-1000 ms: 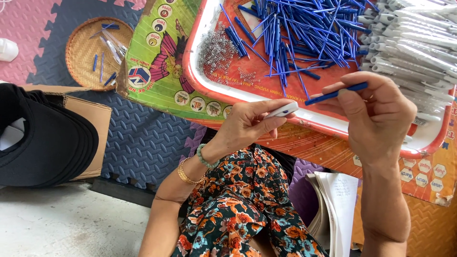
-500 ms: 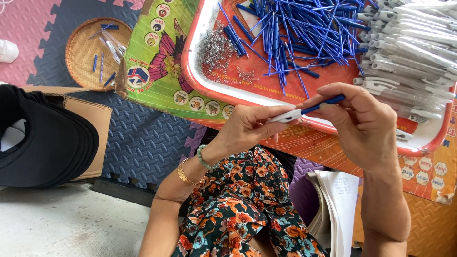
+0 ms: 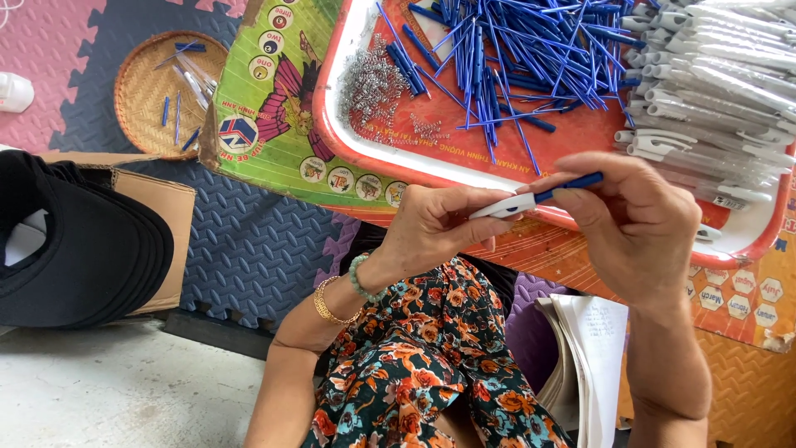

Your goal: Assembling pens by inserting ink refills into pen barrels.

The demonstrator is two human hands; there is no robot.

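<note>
A white pen barrel (image 3: 506, 206) lies nearly level, tilted slightly up to the right, just near of the tray's rim. A blue pen part (image 3: 568, 185) meets its right end in one line. Both are partly hidden where they are pinched, and the joint looks closed.

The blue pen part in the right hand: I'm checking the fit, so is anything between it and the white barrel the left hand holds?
Nothing visible. The blue pen part, pinched in the right hand, meets the end of the white barrel held by the left hand; no finger or other thing lies between them.
</note>
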